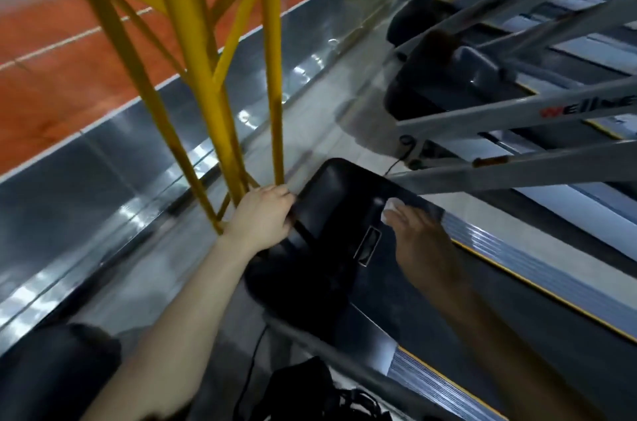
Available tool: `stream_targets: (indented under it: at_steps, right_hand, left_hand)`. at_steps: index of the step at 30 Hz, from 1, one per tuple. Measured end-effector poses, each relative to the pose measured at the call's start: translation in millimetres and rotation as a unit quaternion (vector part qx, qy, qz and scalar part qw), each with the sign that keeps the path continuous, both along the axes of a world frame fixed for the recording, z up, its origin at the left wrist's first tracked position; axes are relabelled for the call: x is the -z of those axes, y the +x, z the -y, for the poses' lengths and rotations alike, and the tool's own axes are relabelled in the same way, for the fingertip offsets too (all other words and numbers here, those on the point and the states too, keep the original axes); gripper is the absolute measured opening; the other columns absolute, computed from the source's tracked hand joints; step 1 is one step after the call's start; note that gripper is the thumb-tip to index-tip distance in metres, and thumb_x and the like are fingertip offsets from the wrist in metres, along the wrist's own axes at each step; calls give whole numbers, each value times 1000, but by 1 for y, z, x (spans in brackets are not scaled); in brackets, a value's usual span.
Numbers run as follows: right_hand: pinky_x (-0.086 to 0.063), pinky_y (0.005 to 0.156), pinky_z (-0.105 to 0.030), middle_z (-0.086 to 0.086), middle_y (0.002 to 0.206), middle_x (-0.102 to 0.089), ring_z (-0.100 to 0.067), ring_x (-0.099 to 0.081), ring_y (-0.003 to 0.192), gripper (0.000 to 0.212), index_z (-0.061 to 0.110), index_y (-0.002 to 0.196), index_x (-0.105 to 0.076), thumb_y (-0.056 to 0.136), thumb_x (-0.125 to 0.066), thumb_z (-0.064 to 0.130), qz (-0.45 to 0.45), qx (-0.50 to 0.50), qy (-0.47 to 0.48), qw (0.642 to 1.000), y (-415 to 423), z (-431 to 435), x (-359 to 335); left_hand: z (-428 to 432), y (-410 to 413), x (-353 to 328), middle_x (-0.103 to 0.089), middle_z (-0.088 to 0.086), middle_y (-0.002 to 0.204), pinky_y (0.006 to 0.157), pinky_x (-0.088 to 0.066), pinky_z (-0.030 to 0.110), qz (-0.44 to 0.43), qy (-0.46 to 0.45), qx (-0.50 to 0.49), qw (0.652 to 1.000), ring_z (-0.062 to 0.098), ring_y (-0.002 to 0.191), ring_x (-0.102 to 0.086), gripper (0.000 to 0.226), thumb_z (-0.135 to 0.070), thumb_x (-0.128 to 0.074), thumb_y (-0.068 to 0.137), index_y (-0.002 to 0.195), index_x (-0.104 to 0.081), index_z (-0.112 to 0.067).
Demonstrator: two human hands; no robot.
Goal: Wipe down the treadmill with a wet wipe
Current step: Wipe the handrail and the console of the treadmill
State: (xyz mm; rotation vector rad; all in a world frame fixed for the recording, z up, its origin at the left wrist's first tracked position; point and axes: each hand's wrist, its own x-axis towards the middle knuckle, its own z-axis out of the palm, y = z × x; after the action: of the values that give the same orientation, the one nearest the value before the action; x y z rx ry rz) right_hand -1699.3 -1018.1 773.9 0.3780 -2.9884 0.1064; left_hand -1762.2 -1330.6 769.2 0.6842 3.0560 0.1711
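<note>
The wet wipe (393, 205) lay near the right edge of the treadmill motor cover (331, 186), pressed flat under the extended fingers of the right hand (420, 241). The left hand (262, 213) gripped the cover's left edge, fingers curled. The wipe appeared soft, limp and light; flat fingertip pressure should control it.

The treadmill (389, 300) lies low along the floor, with a dark belt and a ribbed grey side rail edged in yellow. Its glossy black hood (331, 193) at the front carries a small framed badge. The wipe (393, 205), a small white wad, sits on the hood's right side under the right hand's (424, 248) fingertips.
</note>
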Motion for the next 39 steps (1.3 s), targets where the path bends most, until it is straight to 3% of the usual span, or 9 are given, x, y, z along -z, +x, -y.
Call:
stream_targets:
  at_steps: [5, 12, 16, 21, 26, 31, 34, 37, 39]
  right_hand:
    - [-57, 91, -47, -9, 138, -63, -33, -65, 114, 33, 18, 125, -62, 97, -62, 1, -13, -64, -38, 997, -5, 8, 6]
    - [-57, 89, -40, -6, 134, -66, -28, -66, 106, 25, 20, 124, -64, 103, -64, 6, -22, -126, -74, 989, 5, -1, 27]
    - [-59, 85, -45, -7, 126, -69, -30, -68, 103, 20, 16, 128, -62, 109, -56, 16, -26, -139, -99, 985, 9, -8, 26]
    - [-60, 79, -44, -10, 117, -70, -31, -68, 98, 43, 7, 142, -56, 110, -39, 30, -15, -110, -90, 990, 14, -17, 19]
    - [-61, 83, -43, -9, 121, -70, -29, -69, 105, 38, 9, 143, -56, 110, -50, 25, -1, -58, -102, 993, 12, -35, 30]
    - [-61, 88, -48, -12, 125, -72, -32, -69, 113, 35, 7, 142, -58, 109, -55, 18, 7, 16, -110, 994, 13, -54, 29]
    - [-61, 85, -50, -9, 124, -71, -32, -70, 111, 32, 9, 139, -59, 108, -56, 16, -15, 74, -113, 991, 11, -62, 25]
    - [-57, 94, -41, -8, 142, -65, -30, -67, 120, 46, 12, 148, -56, 102, -64, 10, -38, 144, -58, 987, 12, -71, 21]
    - [-54, 86, -35, -5, 140, -64, -26, -67, 114, 58, 17, 145, -57, 91, -71, 4, -53, 199, -33, 978, 18, -71, 16]
  left_hand:
    - [-12, 24, -10, -70, 0, 107, 80, -57, 40, 2, -7, -57, 998, 28, 106, -69, 27, -31, -65, 87, 111, -71, -21]
    - [-35, 50, -15, -67, 3, 109, 84, -54, 40, -16, -9, -78, 997, 30, 105, -68, 31, -32, -61, 97, 122, -72, -18]
    - [-43, 59, -12, -67, 1, 106, 87, -58, 43, -22, -11, -81, 996, 25, 99, -67, 29, -38, -65, 98, 119, -73, -19]
    - [-52, 56, -15, -65, -4, 105, 84, -56, 34, -27, 17, -49, 998, 20, 97, -67, 23, -39, -68, 97, 118, -71, -29]
    - [-72, 40, -25, -63, -4, 92, 73, -55, 32, -67, 33, 50, 996, 19, 85, -68, 14, -32, -63, 99, 97, -72, -21]
    - [-108, 0, -39, -69, 2, 115, 92, -56, 45, -52, -45, 130, 989, 25, 107, -68, 26, -37, -55, 105, 121, -68, -21]
    - [-128, -30, -41, -69, 5, 108, 86, -56, 46, -73, -34, 194, 978, 30, 102, -69, 25, -36, -54, 101, 107, -70, -18]
    - [-150, -66, -40, -70, 5, 105, 80, -55, 44, -103, -36, 283, 953, 30, 95, -69, 31, -40, -47, 96, 104, -69, -20]
    - [-166, -84, -43, -70, 1, 106, 79, -55, 41, -122, -41, 337, 933, 26, 94, -68, 31, -41, -49, 96, 107, -70, -22]
